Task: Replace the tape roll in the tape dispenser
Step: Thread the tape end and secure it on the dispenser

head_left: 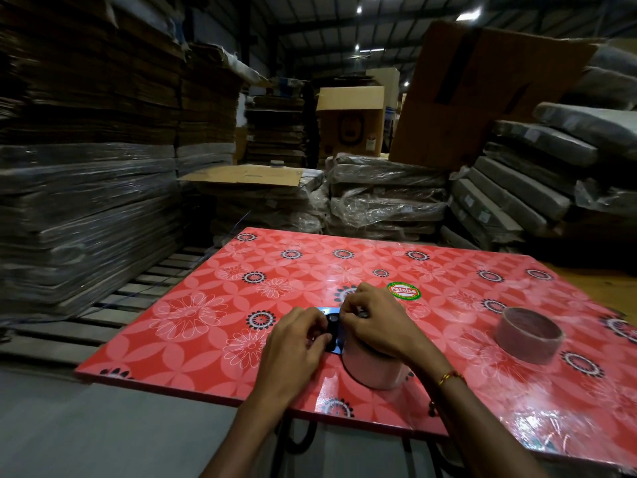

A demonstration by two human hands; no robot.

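Tape dispenser [333, 331], blue and black: on red floral table [213, 326], between both hands. Left hand [296, 343] pinches its black part; right hand [370, 319] curls over it and the tape roll [374, 369] standing below. Empty cardboard core [529, 334]: well apart, right.

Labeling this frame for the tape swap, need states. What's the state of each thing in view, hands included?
Left hand: fingers curled on the dispenser's black part.
Right hand: fingers pinching at the dispenser, wrist over the clear roll.
Tape dispenser: blue and black, on the table, mostly hidden by the hands.
Clear tape roll: at the dispenser, under the right hand; seating cannot be told.
Brown roll: on its flat side, apart, untouched.
Table: bears all.
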